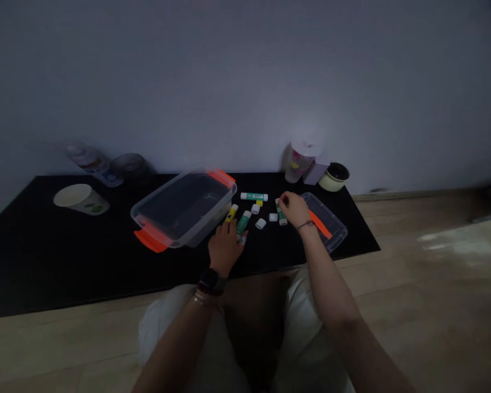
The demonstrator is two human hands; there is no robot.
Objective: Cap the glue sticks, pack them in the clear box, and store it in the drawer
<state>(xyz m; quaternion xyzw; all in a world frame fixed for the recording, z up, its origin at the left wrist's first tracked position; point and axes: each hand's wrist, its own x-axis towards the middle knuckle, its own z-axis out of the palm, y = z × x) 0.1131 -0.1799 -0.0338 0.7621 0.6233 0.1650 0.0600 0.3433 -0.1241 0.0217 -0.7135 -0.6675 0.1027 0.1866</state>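
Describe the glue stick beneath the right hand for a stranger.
On the black surface, find the clear lid with an orange strip. Left of it, the right hand rests its fingers on a green-labelled glue stick, the only stick that hand touches.

We see a black mat [65, 262] on a wood floor [433, 273]. On the left sits a paper cup [81, 199]; far left, a blurred bottle [92, 165] and a dark jar [129, 166]. Centre, a clear tub [184, 210]; right, a clear lid [327, 218]; far right, a plastic cup [298, 164] and a cream bowl [334, 177].
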